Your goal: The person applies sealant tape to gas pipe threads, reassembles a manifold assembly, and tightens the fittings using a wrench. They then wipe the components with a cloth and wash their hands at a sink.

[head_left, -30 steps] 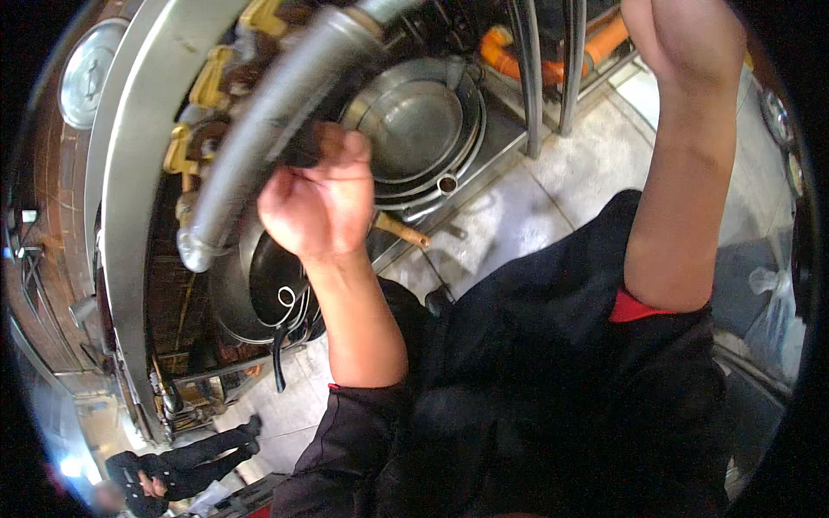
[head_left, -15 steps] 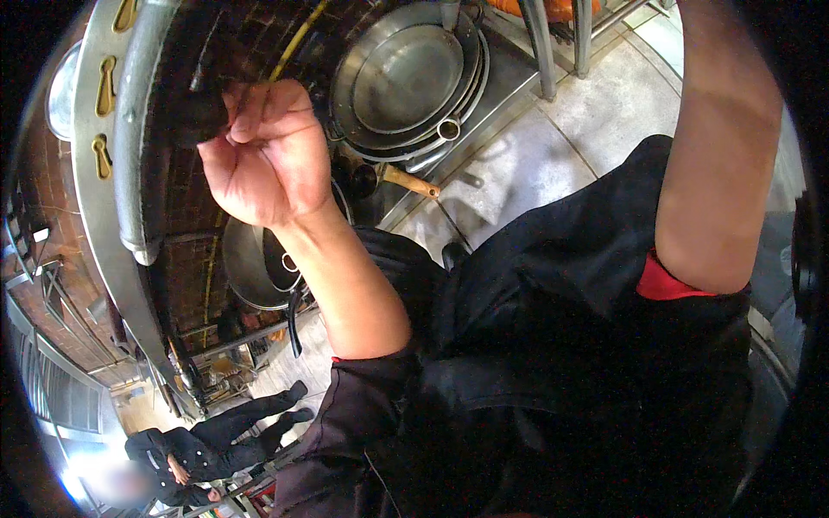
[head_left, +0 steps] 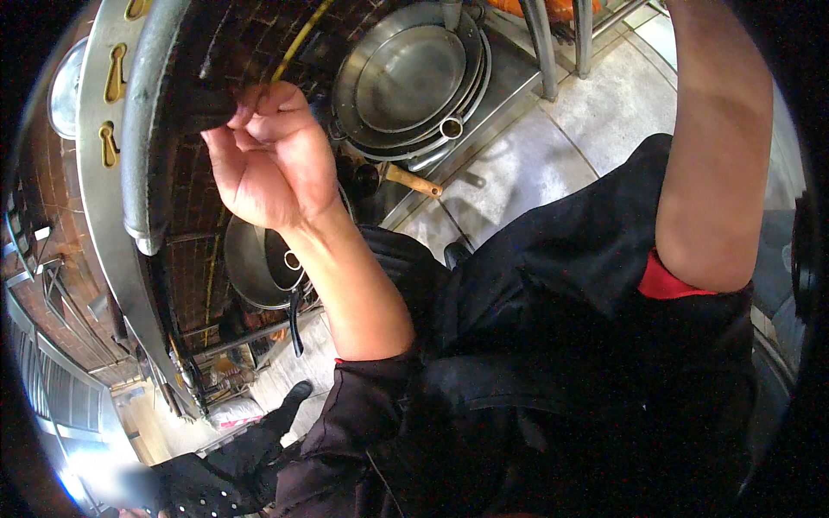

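At the left, below a thick grey metal bar (head_left: 155, 121), my left hand (head_left: 276, 160) is raised with its palm toward me. Its thumb and fingers close in a pinch around a dark, knob-like part (head_left: 205, 110) in the shadow. What exactly this part is I cannot make out. Up the right side runs my right forearm (head_left: 717, 129), leaving the picture at the top edge, so the right hand is out of sight. Beyond my left hand, large round pans (head_left: 410, 78) lie stacked on a low metal shelf (head_left: 509, 91).
A wooden-handled pan (head_left: 414, 180) sticks out over the shelf edge. Another steel pan (head_left: 259, 272) rests lower, behind my left forearm. Key-shaped cutouts mark the metal panel (head_left: 102, 147). Light floor tiles (head_left: 535, 164) lie beyond. A person in dark clothes (head_left: 216, 483) is at lower left.
My left hand stays pinched at the dark part, shifting only slightly in the picture. The person at lower left has come closer to the bottom edge.
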